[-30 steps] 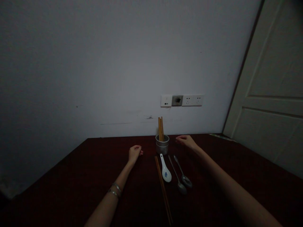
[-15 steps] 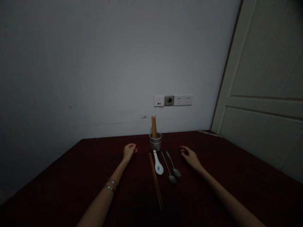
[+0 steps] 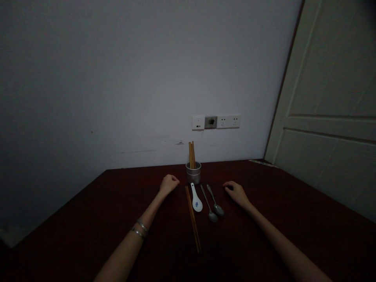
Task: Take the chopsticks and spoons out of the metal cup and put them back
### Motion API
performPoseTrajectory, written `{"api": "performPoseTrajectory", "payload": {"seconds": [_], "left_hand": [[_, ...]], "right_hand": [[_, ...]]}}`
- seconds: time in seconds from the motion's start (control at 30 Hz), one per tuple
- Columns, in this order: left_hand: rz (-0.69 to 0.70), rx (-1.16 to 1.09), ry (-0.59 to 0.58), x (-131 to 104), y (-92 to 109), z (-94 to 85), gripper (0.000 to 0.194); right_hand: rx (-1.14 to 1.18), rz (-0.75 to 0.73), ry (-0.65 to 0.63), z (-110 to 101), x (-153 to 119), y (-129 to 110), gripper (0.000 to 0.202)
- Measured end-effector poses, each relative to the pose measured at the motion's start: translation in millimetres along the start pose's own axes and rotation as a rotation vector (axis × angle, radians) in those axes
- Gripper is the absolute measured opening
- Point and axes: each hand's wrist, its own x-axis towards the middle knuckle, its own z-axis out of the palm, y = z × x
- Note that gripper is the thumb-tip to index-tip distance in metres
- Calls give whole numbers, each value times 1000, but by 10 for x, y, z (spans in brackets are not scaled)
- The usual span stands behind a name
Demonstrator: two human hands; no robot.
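Note:
My left hand [image 3: 168, 184], with bangles on its wrist, rests on the table with fingers curled in and nothing visible in them. It lies left of a metal cup [image 3: 193, 178] holding several upright wooden chopsticks [image 3: 192, 156], apart from both. A pair of chopsticks [image 3: 193, 221] lies in front of the cup. Beside the pair is a white soup spoon [image 3: 197, 203] with a blue mark. Two metal spoons lie further right, one [image 3: 213, 216] nearer me and the other [image 3: 218, 209] closer to my right hand [image 3: 235, 192]. That hand is loosely curved, fingers parted from the thumb, holding nothing.
The dark red table [image 3: 82, 223] meets a grey wall [image 3: 141, 78] at the back. Sockets and a switch [image 3: 210, 122] are mounted above the cup. A pale panelled door [image 3: 329, 156] stands at the right. A thin flat strip [image 3: 263, 163] lies at the far right corner.
My left hand has moved right, closer to the cup, its fingers curled. My right hand stays almost in place. The whole view has shifted slightly; cup, chopsticks and spoons keep their arrangement.

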Motion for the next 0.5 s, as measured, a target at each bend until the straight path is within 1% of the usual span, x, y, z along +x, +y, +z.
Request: {"api": "performPoseTrajectory", "payload": {"seconds": [0.1, 0.17, 0.23, 0.33, 0.5], "left_hand": [[15, 93, -114, -151, 161, 69, 17], [32, 169, -126, -231, 240, 117, 24], [24, 255, -112, -279, 299, 150, 31], [-9, 338, -115, -288, 357, 179, 38], [-59, 369, -179, -245, 415, 210, 43]], "right_hand": [[-3, 3, 16, 17, 11, 40, 24], [-4, -9, 19, 24, 17, 62, 24], [-8, -19, 13, 26, 20, 74, 24], [-21, -18, 6, 24, 21, 76, 24], [-38, -15, 9, 17, 16, 61, 23]]}}
